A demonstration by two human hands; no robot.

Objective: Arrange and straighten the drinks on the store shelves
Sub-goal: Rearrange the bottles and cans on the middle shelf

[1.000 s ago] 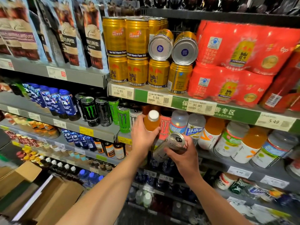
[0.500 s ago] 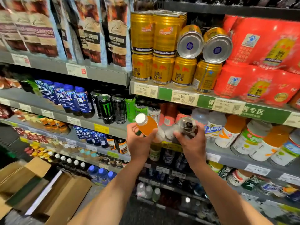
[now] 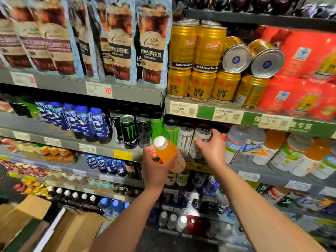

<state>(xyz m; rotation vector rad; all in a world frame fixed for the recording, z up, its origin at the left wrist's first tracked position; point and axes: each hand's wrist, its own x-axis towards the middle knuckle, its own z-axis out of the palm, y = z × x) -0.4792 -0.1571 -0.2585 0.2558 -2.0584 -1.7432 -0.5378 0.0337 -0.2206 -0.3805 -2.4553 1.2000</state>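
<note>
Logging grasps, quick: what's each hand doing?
Left hand: holds the orange bottle.
Right hand: grips the white can at the shelf.

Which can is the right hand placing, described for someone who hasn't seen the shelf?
Find the shelf below the gold cans. In its Monster row, right of the green can and upright white can, the right hand grips a white can. It alone leans, tilted.
</note>
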